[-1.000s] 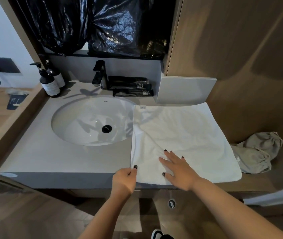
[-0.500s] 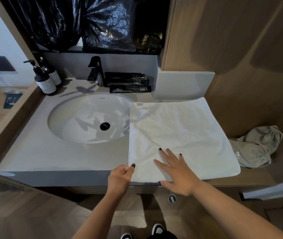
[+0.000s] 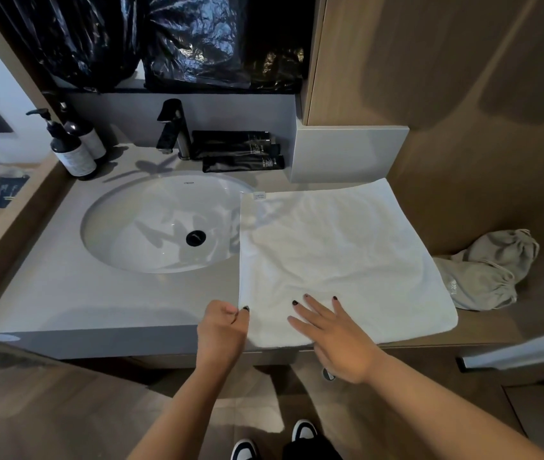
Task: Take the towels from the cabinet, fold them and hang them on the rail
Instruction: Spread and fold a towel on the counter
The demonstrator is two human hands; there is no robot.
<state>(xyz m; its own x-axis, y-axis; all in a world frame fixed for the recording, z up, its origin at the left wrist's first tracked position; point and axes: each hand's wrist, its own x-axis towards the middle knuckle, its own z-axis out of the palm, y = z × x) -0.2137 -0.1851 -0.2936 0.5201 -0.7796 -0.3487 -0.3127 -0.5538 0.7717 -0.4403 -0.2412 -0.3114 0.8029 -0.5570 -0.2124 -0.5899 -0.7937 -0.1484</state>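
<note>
A white towel (image 3: 337, 260) lies flat on the grey surface (image 3: 98, 303), right of the sink (image 3: 164, 224), reaching the front edge. The left hand (image 3: 222, 330) pinches its near left corner; the right hand (image 3: 337, 340) rests beside it, fingers (image 3: 313, 305) spread wide.

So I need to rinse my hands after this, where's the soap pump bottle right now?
In the head view, the pump bottle stands at the counter's far left corner, left of the faucet and behind the sink, beside a second bottle.
</note>
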